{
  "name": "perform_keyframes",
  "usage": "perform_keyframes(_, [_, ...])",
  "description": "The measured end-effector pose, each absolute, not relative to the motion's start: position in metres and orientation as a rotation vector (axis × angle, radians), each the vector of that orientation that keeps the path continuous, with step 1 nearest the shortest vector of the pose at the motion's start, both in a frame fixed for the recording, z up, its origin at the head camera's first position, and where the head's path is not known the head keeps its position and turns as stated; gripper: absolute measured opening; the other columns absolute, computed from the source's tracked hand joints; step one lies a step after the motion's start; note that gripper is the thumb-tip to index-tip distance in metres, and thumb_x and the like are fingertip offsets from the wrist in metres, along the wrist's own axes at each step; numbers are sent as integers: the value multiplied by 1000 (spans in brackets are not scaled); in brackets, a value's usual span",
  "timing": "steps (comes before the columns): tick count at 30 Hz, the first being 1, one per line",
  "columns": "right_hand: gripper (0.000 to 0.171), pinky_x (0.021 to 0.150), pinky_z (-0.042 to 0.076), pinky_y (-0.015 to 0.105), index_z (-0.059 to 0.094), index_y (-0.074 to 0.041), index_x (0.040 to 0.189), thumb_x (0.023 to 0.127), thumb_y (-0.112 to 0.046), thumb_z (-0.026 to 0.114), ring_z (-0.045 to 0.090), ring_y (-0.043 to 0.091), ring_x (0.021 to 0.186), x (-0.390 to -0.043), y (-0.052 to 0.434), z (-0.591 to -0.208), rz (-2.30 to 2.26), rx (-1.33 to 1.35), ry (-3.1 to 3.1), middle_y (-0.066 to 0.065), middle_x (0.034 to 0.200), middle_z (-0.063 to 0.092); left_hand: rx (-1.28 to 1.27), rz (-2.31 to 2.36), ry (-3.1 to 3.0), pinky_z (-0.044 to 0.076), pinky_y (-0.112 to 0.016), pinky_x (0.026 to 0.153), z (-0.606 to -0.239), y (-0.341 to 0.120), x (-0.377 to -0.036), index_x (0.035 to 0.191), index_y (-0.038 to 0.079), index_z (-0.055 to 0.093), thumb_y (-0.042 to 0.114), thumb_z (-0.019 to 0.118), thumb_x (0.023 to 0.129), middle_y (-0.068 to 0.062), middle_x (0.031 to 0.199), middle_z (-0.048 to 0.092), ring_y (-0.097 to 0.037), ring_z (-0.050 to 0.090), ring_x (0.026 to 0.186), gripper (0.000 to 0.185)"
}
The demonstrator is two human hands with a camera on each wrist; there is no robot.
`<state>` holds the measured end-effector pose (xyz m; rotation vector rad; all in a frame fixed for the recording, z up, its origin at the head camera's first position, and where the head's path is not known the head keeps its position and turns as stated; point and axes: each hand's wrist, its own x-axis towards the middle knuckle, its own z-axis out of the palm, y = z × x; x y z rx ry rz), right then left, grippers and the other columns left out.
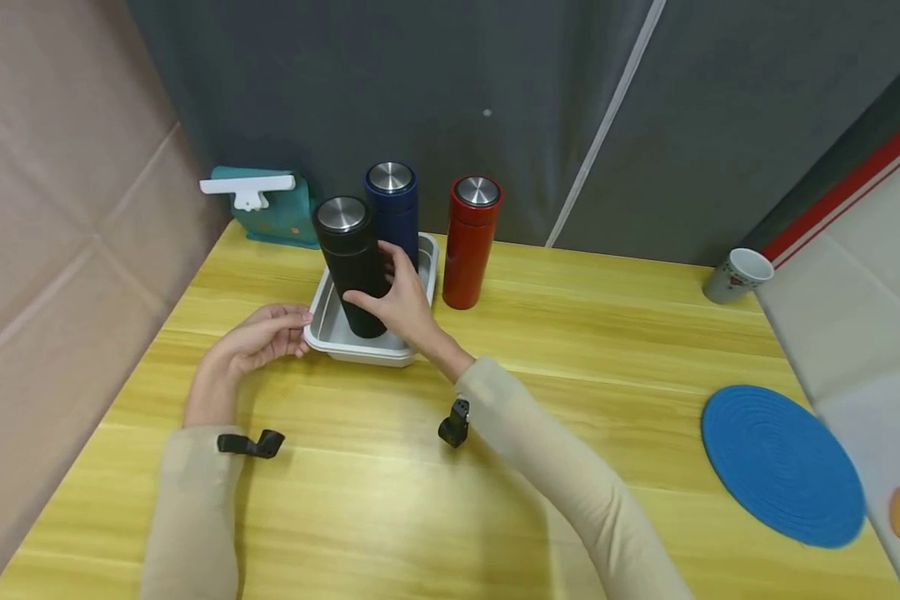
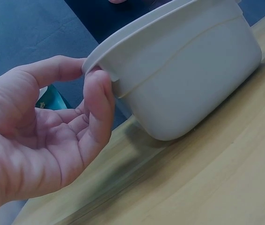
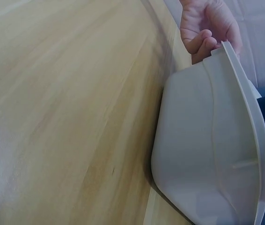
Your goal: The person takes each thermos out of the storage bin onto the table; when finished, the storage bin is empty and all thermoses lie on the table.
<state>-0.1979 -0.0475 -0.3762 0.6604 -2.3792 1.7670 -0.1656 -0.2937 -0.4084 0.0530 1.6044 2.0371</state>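
Grey curtain backs a yellow wooden counter point(image 1: 540, 467), on which a white tray point(image 1: 333, 332) is set near the far left corner. Two flasks are stood inside the tray: a black flask point(image 1: 352, 262) at the near end and a blue flask point(image 1: 394, 204) behind it. A red flask point(image 1: 470, 242) is stood upright on the counter just beside the tray's right wall, outside it. Further off, a teal holder point(image 1: 266, 208) is seen at the back left, a white cup point(image 1: 737, 275) at the back right, and a blue mat point(image 1: 783, 462) near the right edge.

The black flask is gripped around its lower body by the right hand point(image 1: 401, 304), fingers wrapped to one side and thumb to the other, apparently so that it is kept upright within the tray. The forearm is extended diagonally across the counter from the lower right.

The tray is steadied by the left hand point(image 1: 258, 340); in the left wrist view its rim point(image 2: 137, 40) is pinched between thumb and forefinger point(image 2: 99, 101), the remaining fingers being loosely curled below. This hold appears intended to stop the tray from sliding. The left wrist is rested low on the counter, palm turned toward the tray.
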Motion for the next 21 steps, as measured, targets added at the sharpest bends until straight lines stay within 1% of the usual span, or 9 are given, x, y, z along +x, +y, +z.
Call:
perform_keyframes(5, [79,97,43,23,40,-4,140,76,-18,84,52,20,117,-199,-46,-377,1786,630,-2385,11,137,47,59,2032,1609,51,-24,61,-409,-292,-167,114,-6,47,9,43,104,-10,84,63,-15,59,66,19])
perform_keyframes(14, [78,96,43,20,44,-4,139,74,-15,86,52,18,115,-199,-45,-377,1859,612,-2353,10,136,49,75,2017,1610,52,-24,62,-408,-294,-167,113,-4,48,8,43,104,-10,84,64,-15,59,67,16])
perform_keyframes(21, [78,96,42,19,44,-4,139,74,-15,86,52,17,114,-200,-43,-377,1869,607,-2352,10,134,50,115,2019,1605,52,-24,61,-409,-293,-169,111,-5,50,7,42,104,-11,84,65,-15,61,68,17])
